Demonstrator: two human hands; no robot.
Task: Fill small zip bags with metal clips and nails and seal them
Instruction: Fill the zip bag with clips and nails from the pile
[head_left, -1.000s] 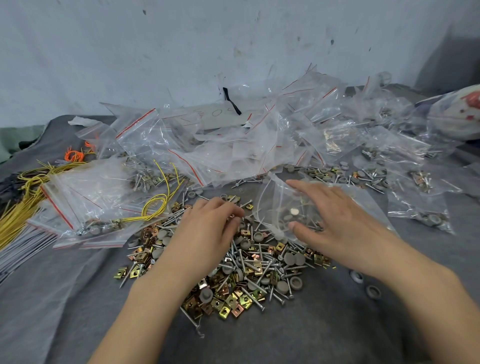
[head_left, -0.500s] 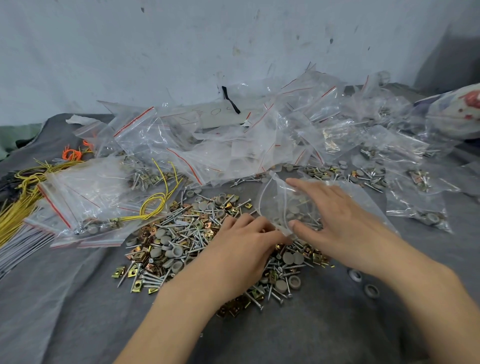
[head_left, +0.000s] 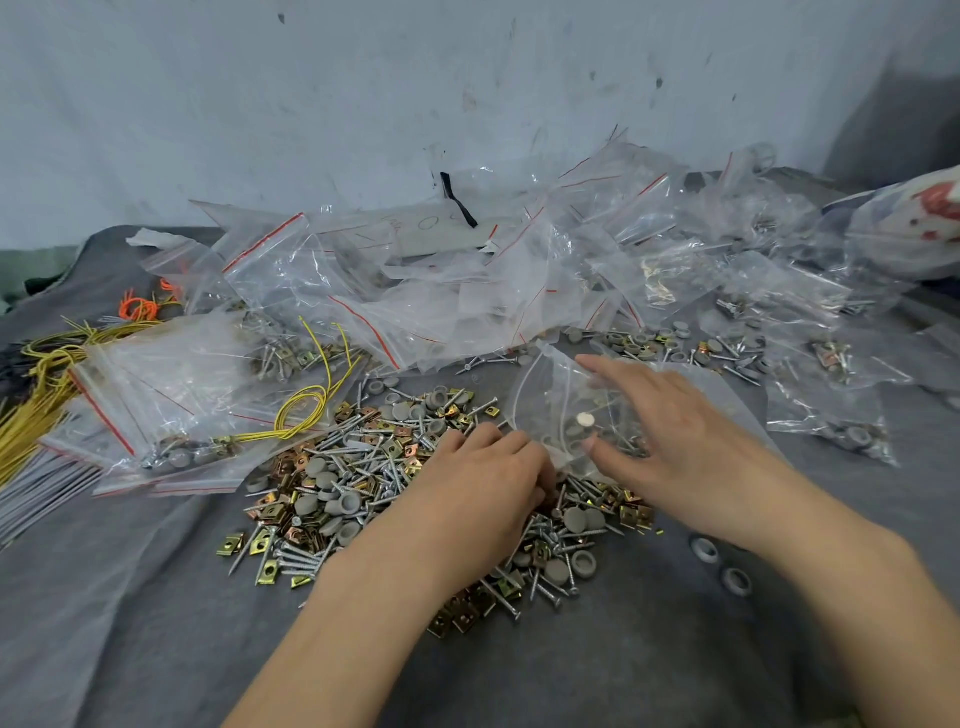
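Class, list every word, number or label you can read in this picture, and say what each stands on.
"O" or "0": one handwritten round mark on the pale card under the clear zip bags; the scrawl beside it is too faint to read.
Red print on the white bag at far right: too blurred to read.
Nothing else shows text.

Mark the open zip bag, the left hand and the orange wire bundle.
open zip bag (head_left: 545, 400): head view, clear film just inside its mouth.
left hand (head_left: 483, 483): head view, back of the hand.
orange wire bundle (head_left: 136, 310): head view, middle of the tangle.
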